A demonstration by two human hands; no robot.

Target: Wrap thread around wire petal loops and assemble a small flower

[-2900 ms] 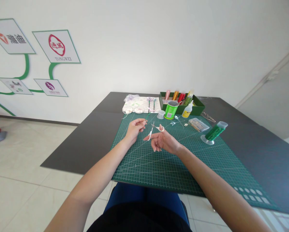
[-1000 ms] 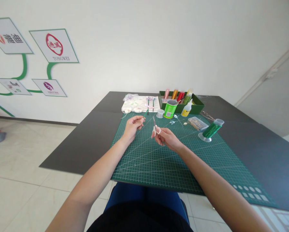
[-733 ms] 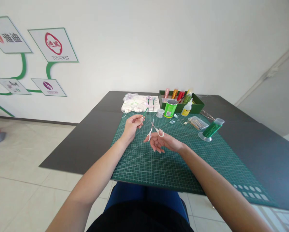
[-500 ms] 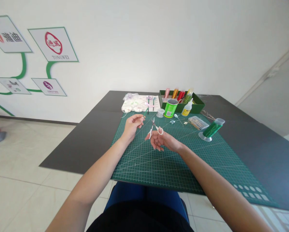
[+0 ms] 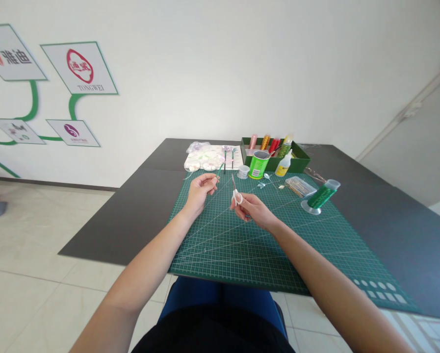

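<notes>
In the head view my right hand grips a pair of small scissors by their white handles. The blades are together and point away from me. To its left, my left hand is closed in a pinch on a thin green strand, whose end sticks up past the fingertips. A narrow gap lies between the scissors and the left fingers. Both hands are over the green cutting mat. How far the strand runs inside the fingers is hidden.
Behind the hands are a clear spool, a green can, a glue bottle and a dark green box of coloured rolls. A green thread roll and a clear case stand right. Small pale flower parts lie nearby.
The scissors have gone from spread blades to closed ones, and the right fingers have curled in around the handles. My left hand has hardly moved.
</notes>
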